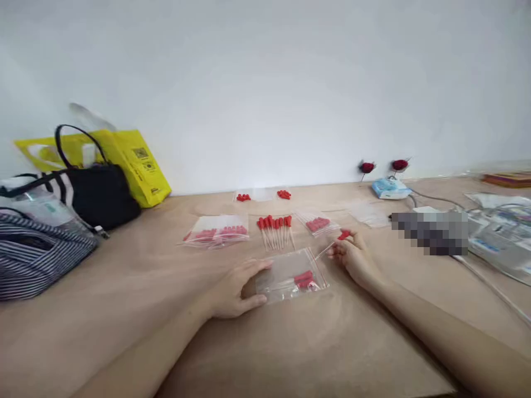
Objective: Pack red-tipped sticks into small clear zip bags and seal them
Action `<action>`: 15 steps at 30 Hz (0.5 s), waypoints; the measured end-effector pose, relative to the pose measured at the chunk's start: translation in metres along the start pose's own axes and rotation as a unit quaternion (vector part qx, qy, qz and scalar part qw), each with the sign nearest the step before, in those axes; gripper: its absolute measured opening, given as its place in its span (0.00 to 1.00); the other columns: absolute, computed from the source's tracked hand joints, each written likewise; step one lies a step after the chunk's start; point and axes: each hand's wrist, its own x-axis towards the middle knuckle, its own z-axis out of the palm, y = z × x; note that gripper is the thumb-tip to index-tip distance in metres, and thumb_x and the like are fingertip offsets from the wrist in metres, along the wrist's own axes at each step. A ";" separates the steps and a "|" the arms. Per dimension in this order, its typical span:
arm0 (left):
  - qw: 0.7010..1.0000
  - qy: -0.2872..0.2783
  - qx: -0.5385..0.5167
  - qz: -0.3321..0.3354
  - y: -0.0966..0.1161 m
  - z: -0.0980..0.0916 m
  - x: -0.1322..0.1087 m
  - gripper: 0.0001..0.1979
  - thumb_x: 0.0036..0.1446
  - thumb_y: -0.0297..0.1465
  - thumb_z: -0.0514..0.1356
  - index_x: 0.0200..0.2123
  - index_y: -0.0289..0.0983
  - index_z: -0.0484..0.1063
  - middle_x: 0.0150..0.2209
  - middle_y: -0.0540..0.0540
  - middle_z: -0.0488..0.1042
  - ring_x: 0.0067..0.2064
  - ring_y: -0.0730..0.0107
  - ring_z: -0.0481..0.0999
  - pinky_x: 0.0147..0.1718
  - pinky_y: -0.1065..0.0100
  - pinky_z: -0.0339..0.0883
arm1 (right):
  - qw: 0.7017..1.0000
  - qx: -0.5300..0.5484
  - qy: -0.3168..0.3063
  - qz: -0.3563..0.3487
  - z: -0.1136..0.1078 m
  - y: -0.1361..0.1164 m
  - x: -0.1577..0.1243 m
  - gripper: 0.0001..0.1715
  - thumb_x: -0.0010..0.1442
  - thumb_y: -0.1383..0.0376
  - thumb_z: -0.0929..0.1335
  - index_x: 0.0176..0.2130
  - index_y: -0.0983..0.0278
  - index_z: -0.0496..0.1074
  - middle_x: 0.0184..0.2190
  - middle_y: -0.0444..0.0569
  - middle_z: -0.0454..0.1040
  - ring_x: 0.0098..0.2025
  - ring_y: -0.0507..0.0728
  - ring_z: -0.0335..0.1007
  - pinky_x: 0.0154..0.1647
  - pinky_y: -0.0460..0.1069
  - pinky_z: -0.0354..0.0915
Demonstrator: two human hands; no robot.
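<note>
My left hand (238,287) lies on the tan table, fingers and thumb closed on the left edge of a clear zip bag (286,269) that has a few red-tipped pieces (304,279) inside. My right hand (352,254) pinches a thin clear dropper with a red bulb (343,235), just right of the bag's mouth. A row of several red-bulbed droppers (276,228) lies loose behind the bag.
More filled bags lie at the back left (218,230) and back right (318,223), with red caps (284,194) near the wall. A black handbag (97,193), yellow bag (135,160) and striped bag (37,249) stand left. Cables, a white box (390,188) and plastic packets (498,235) sit right.
</note>
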 end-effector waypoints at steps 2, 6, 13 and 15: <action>1.000 0.006 -0.001 0.005 0.000 0.000 -0.001 0.29 0.53 0.36 0.57 0.57 0.41 0.52 0.58 0.45 0.57 0.58 0.56 0.55 0.55 0.54 0.51 | 0.999 0.022 -0.023 0.021 0.004 0.001 -0.006 0.20 0.43 0.67 0.67 0.36 0.59 0.57 0.19 0.36 0.68 0.20 0.51 0.68 0.21 0.47 0.66; 1.000 0.018 -0.002 0.021 -0.003 0.001 -0.001 0.29 0.53 0.37 0.57 0.57 0.42 0.51 0.58 0.46 0.57 0.58 0.56 0.56 0.55 0.54 0.51 | 0.995 0.033 -0.069 0.063 0.009 0.001 -0.014 0.16 0.43 0.65 0.69 0.31 0.61 0.58 0.21 0.40 0.70 0.23 0.52 0.71 0.27 0.48 0.68; 0.999 0.020 0.001 0.034 -0.006 0.001 0.000 0.28 0.54 0.37 0.56 0.57 0.43 0.52 0.57 0.46 0.59 0.58 0.57 0.56 0.55 0.53 0.51 | 0.950 -0.193 -0.232 0.081 -0.001 0.000 -0.008 0.19 0.39 0.60 0.73 0.30 0.65 0.66 0.16 0.37 0.64 0.14 0.45 0.58 0.12 0.41 0.53; 0.999 0.017 0.003 0.033 -0.006 0.001 0.000 0.28 0.54 0.37 0.56 0.57 0.42 0.52 0.57 0.46 0.58 0.58 0.57 0.55 0.55 0.53 0.50 | 0.921 -0.271 -0.273 0.062 -0.004 0.002 -0.003 0.19 0.40 0.57 0.73 0.30 0.66 0.70 0.14 0.37 0.62 0.14 0.45 0.54 0.12 0.41 0.50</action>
